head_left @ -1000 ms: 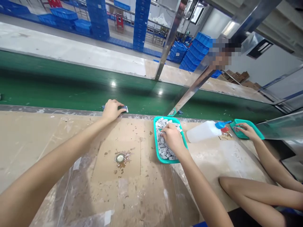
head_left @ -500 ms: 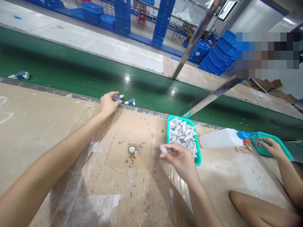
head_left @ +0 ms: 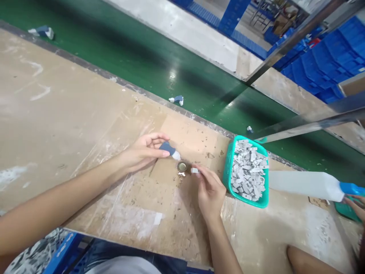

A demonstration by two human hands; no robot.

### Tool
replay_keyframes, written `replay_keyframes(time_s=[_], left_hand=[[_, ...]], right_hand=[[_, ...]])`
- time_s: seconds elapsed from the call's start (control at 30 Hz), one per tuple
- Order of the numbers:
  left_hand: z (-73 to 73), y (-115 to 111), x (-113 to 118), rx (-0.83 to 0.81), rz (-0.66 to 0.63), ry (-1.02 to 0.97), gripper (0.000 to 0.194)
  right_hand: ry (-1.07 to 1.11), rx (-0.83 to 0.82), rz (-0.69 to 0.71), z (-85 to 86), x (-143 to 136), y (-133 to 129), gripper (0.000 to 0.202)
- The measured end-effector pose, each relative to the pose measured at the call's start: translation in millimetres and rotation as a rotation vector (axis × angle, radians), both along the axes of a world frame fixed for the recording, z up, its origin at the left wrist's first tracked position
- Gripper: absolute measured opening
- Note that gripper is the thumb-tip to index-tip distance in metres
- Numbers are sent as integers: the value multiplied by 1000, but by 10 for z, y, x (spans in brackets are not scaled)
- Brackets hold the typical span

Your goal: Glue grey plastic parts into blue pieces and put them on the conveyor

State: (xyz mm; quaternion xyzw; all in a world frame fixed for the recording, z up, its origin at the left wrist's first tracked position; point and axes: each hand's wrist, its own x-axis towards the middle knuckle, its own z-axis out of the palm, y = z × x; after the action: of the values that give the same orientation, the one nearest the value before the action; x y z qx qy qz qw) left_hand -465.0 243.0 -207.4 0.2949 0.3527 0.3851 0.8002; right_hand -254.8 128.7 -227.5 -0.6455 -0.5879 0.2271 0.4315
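My left hand (head_left: 151,150) is closed on a dark blue and white plastic part (head_left: 169,148), its white tip angled toward the middle of the bench. Between the thumb and fingers of my right hand (head_left: 211,188) is a small light-grey plastic piece (head_left: 195,170). A little round metal cap (head_left: 181,166) sits on the wet-spotted cardboard, between the two hands. Just right of my right hand stands a green basket (head_left: 229,167) heaped with similar grey pieces (head_left: 248,171).
Beyond the bench (head_left: 94,114) runs a green conveyor belt (head_left: 128,61) carrying blue-white parts (head_left: 178,99). A white bottle (head_left: 302,182) with a blue top lies right of the basket, near another person's hand (head_left: 357,205). A metal post (head_left: 308,127) slants across the right side.
My left hand has come back from the belt over the bench with the blue-white part. My right hand has brought the grey piece closer to the metal cap. The view has shifted downward.
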Motion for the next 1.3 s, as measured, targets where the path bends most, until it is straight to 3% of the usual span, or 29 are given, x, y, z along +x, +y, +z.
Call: replay_keyframes(time_s=[0.2, 0.57, 1.0, 1.17, 1.3], left_hand=[[-25, 18, -45, -17, -67, -121, 34], [-190, 15, -76, 52, -133, -150, 27], [-222, 18, -41, 21, -151, -56, 38], [-201, 11, -28, 107, -140, 80, 31], [-204, -90, -14, 204, -253, 136, 32]], right_hand=[[-257, 246, -46, -198, -114, 54, 32], [-324, 322, 18, -298, -150, 84, 42], [-385, 306, 42, -298, -159, 105, 36], [-367, 311, 3, -261, -164, 88, 33], [-295, 342, -76, -145, -153, 64, 32]])
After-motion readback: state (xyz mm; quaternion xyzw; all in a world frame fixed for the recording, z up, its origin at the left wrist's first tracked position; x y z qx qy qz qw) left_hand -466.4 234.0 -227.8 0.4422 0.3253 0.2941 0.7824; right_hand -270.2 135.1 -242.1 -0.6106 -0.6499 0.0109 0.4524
